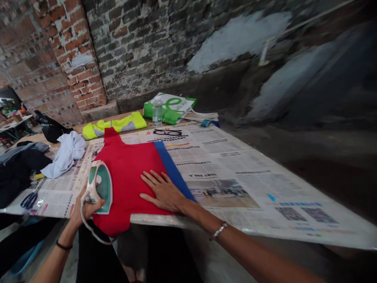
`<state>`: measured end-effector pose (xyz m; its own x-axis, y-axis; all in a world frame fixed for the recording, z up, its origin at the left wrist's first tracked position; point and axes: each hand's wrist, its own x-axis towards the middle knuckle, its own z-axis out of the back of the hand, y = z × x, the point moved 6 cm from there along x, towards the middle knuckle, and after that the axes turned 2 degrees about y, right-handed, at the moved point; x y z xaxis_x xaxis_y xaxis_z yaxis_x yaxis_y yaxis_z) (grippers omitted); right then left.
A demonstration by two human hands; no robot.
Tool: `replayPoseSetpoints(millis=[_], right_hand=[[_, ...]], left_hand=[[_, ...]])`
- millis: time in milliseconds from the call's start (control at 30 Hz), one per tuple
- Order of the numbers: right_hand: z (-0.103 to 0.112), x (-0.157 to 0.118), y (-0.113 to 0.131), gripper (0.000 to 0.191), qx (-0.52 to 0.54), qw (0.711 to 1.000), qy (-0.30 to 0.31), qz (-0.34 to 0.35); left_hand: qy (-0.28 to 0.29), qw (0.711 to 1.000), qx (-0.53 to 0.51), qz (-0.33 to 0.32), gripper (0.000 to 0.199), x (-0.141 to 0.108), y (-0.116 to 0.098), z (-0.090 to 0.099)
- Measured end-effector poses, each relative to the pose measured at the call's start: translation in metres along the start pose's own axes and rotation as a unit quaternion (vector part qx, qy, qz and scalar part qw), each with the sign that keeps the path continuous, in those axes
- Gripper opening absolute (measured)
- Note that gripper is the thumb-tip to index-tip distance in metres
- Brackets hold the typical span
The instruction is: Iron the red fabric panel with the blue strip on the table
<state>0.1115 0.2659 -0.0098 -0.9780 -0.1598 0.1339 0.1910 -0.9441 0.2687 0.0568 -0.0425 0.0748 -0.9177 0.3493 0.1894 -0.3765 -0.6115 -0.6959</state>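
Note:
A red garment [129, 161] with a blue band [173, 169] along its right side lies spread on the newspaper-covered table [224, 157]. Its lower left part hangs over the near edge. My left hand [88, 204] is wrapped round the handle of a white and teal clothes iron [104, 188], which rests on the garment's left part. A pale cord [94, 236] loops down from the iron's back. My right hand [161, 192] lies flat on the red cloth near the blue band, fingers spread.
Behind the garment are a folded yellow reflective vest [118, 125], a clear bottle [157, 112], a green and white bag [176, 106] and glasses [167, 132]. Leftward lie a pale blue cloth [67, 153], dark clothes [23, 169] and scissors [29, 199]. A brick wall [141, 47] rises behind.

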Motion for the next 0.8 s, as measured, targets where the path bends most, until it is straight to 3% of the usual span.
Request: replayPoseSetpoints(millis=[100, 300, 467, 567, 633, 733, 800], right_hand=[[-0.002, 0.000, 0.000, 0.082, -0.002, 1.000, -0.002, 0.005], [-0.002, 0.001, -0.001, 0.081, -0.005, 1.000, -0.006, 0.012], [0.001, 0.002, 0.002, 0.081, -0.004, 1.000, 0.008, 0.008], [0.005, 0.002, 0.003, 0.078, -0.008, 1.000, -0.012, -0.002], [0.010, 0.001, -0.001, 0.067, -0.012, 0.997, -0.065, -0.028], [0.019, -0.006, -0.015, 0.057, -0.025, 0.978, -0.166, -0.121], [0.017, -0.011, -0.027, 0.056, -0.029, 0.964, -0.181, -0.191]], left_hand=[[-0.009, 1.000, 0.001, 0.005, 0.066, -0.014, -0.003, 0.002], [-0.008, 1.000, -0.027, 0.000, 0.062, -0.012, -0.010, 0.003], [0.013, 0.999, -0.044, -0.027, 0.050, -0.017, -0.032, 0.000], [0.058, 0.995, -0.068, -0.052, 0.054, -0.017, -0.055, -0.016], [0.090, 0.991, -0.086, -0.057, 0.060, -0.012, -0.067, -0.033], [0.120, 0.986, -0.104, -0.049, 0.061, 0.006, -0.079, -0.064], [0.125, 0.985, -0.102, -0.063, 0.057, 0.026, -0.086, -0.085]])
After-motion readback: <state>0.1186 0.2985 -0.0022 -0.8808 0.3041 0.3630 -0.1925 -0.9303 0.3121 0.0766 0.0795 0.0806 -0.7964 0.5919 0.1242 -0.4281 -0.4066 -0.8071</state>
